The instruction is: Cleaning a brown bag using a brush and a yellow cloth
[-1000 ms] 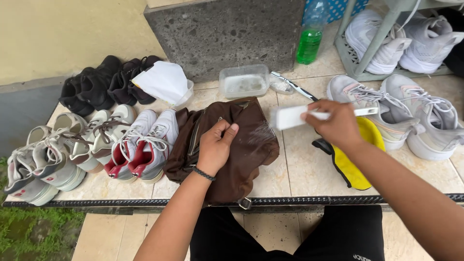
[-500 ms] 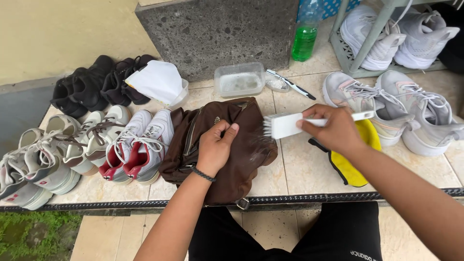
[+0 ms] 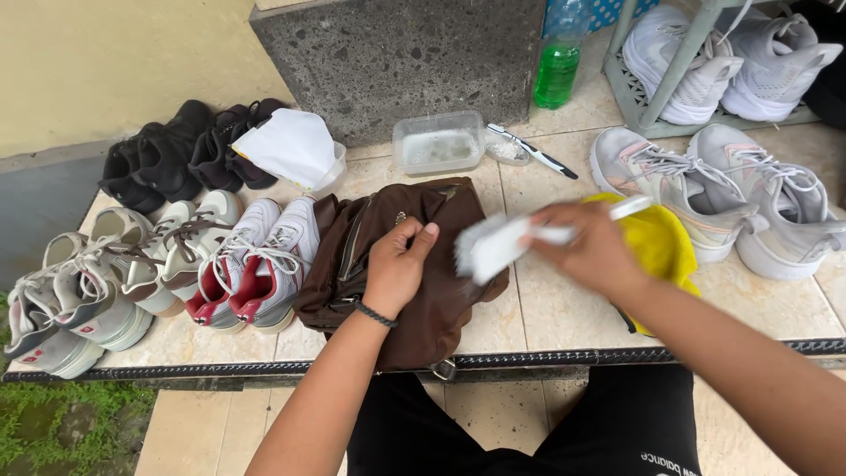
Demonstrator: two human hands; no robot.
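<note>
Your left hand (image 3: 398, 269) lies palm-down on the brown bag (image 3: 401, 264), fingers curled against the leather, pinning it flat on the tiled worktop (image 3: 564, 313) at the centre of the frame. Your right hand (image 3: 586, 251) is closed around the handle of a white brush (image 3: 493, 249), whose blurred bristle head sits over the right edge of the bag, just beside your left fingertips. Under your right wrist lies a yellow cloth (image 3: 661, 242).

Left of the bag stands a pair of white and red sneakers (image 3: 256, 264), with grey sneakers (image 3: 88, 291) further left and black shoes (image 3: 176, 150) in the upper left. Above the bag sits a clear plastic tub (image 3: 438, 141), a toothbrush (image 3: 533, 152) beside it, and a green bottle (image 3: 558, 70) behind. At right stand two light grey sneakers (image 3: 705, 189).
</note>
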